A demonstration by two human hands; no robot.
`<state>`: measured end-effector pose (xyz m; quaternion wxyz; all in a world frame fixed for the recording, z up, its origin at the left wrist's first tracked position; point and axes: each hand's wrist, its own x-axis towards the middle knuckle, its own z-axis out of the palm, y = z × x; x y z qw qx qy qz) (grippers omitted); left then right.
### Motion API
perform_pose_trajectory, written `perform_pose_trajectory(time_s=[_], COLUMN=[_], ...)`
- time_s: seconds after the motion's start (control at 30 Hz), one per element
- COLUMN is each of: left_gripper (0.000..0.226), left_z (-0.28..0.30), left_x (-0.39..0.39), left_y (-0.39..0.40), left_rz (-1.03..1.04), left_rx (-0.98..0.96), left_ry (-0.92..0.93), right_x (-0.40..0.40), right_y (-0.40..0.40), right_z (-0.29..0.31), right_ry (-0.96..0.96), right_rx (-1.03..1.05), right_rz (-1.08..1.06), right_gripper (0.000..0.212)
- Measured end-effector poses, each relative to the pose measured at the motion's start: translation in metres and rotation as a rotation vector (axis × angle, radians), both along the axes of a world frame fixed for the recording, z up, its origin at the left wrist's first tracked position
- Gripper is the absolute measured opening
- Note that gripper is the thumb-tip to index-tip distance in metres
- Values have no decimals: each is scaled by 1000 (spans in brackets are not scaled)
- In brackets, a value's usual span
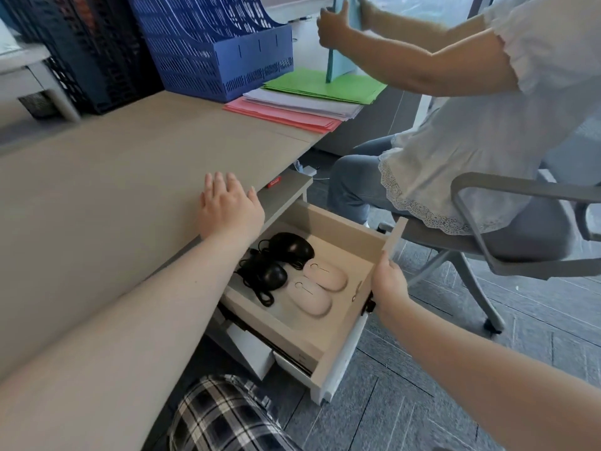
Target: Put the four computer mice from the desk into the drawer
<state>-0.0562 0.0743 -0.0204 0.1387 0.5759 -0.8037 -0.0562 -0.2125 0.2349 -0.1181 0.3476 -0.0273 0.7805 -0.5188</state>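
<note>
The right hand (388, 281) is gripping the open drawer (353, 336) by its front edge, fingertips hidden behind the panel. Inside are lying two black mice (276, 260), cords tangled and partly hidden under the forearm, beside two pink mice (317, 289). The left hand (229, 208) is resting spread flat on the bench (97, 190) edge.
</note>
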Motion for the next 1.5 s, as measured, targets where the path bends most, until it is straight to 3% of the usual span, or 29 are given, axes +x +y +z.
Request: perform_pose_trajectory(time_s=[0.43,0.73,1.03,1.37,1.5], left_gripper=[56,58,54,53,53], left_z=[3,6,10,9,10], left_x=[5,14,10,4,3], left_y=[-28,-46,-57,-64,-61], left_rz=[-119,-281,-323,-329,-329], left_rx=[92,122,145,138,115], left_ry=[-135,-183,-140,-144,-120], right_x=[50,66,70,62,54], right_y=[-73,-114,-143,-145,-141], right_z=[-14,-8,-4,-15,-11], right_ry=[23,24,-47,-73,88], right_rx=[-33,-35,-34,-37,83], right_rz=[174,302,481,530,683], right_gripper=[35,34,42,54,42])
